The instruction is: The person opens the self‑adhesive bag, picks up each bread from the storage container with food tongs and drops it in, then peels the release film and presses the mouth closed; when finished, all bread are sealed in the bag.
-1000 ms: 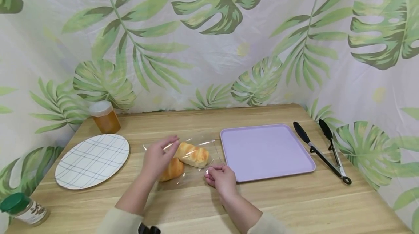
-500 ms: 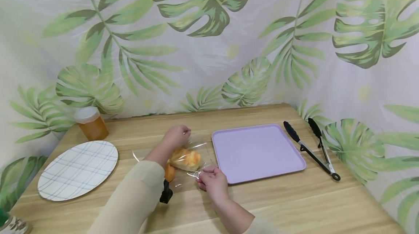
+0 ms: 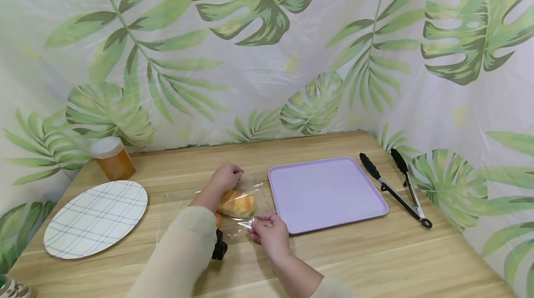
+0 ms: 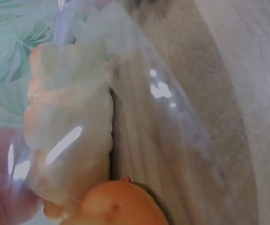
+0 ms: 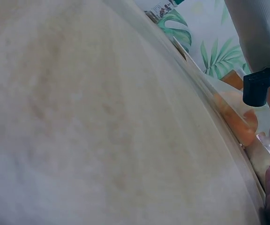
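Two bread rolls lie under clear plastic at the table's middle. The longer, golden-topped roll (image 3: 237,204) shows between the hands. A rounder orange-brown roll (image 4: 118,204) is mostly hidden by the left arm in the head view but plain in the left wrist view. The clear plastic bag (image 3: 260,196) spreads flat over and around them, with shiny creases. My left hand (image 3: 225,178) reaches over to its far side, fingertips pinched together at the plastic. My right hand (image 3: 271,234) pinches its near right edge between thumb and fingers.
A lilac tray (image 3: 327,196) lies right of the bag, with black-tipped tongs (image 3: 400,191) beyond it. At left are a checked oval plate (image 3: 96,219) and an amber jar (image 3: 113,159). A green-lidded spice jar (image 3: 14,287) is cut off at the lower left.
My left hand has moved from beside the rolls to the bag's far side, its forearm now covering the rounder roll. The right hand keeps its pinch. The head view has turned slightly rightward.
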A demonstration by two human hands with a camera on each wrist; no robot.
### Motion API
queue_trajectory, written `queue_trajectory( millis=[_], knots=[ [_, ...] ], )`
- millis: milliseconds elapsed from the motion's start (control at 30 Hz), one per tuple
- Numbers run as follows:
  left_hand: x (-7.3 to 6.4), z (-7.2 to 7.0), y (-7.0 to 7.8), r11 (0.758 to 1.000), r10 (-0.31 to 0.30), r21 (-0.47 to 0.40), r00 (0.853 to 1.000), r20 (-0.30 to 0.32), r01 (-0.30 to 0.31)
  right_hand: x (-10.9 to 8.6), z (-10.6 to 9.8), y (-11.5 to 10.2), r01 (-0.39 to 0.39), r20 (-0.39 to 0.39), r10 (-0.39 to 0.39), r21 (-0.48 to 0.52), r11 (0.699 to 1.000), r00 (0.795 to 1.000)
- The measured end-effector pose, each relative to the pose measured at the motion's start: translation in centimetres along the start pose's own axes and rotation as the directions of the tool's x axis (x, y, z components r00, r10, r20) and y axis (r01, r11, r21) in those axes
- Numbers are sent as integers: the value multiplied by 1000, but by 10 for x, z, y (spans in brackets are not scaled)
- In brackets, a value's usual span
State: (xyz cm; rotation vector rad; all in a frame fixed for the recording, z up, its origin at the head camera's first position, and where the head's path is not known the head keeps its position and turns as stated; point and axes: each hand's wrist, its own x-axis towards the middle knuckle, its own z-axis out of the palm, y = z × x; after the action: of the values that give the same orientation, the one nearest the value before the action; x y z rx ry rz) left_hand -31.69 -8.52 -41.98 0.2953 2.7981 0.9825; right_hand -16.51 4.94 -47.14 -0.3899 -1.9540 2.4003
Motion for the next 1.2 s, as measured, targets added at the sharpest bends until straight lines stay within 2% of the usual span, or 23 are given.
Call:
queue_trajectory(
  millis=[200,300,433,567,700,767,933,967,1000,1033,1200],
  knots=[
    [-6,-13,-11,996,14,-84,998,-58,-19,2,-2,-3,15,-12,-15,-21,1000,1000],
    [-10,-24,-14,988,17,-151,996,-86,-30,5,-7,-13,56,-18,-58,-68,996,998],
    [-20,-39,-14,964,18,-260,991,-129,-52,13,-16,-32,127,-20,-130,-126,984,991],
    [-34,-53,-14,928,-17,-370,984,-176,-50,23,-21,-52,188,-12,-192,-147,971,981],
    [-50,-66,-12,864,-54,-500,975,-216,-63,32,-26,-73,263,11,-266,-196,945,964],
    [-58,-71,-12,803,-55,-588,972,-230,-94,36,-28,-83,304,26,-306,-219,927,952],
    [-80,-77,-10,611,-1,-765,966,-258,-203,42,-32,-106,383,86,-374,-228,895,924],
    [-85,-78,-9,587,14,-778,964,-267,-224,43,-33,-110,398,100,-386,-229,888,917],
    [-90,-78,-8,569,26,-786,960,-278,-243,43,-33,-113,411,113,-395,-229,883,912],
    [-94,-79,-8,561,38,-786,957,-288,-259,43,-33,-117,422,123,-404,-230,877,907],
    [-113,-83,-4,532,80,-768,924,-374,-356,41,-30,-137,473,167,-444,-250,845,880]
  ],
)
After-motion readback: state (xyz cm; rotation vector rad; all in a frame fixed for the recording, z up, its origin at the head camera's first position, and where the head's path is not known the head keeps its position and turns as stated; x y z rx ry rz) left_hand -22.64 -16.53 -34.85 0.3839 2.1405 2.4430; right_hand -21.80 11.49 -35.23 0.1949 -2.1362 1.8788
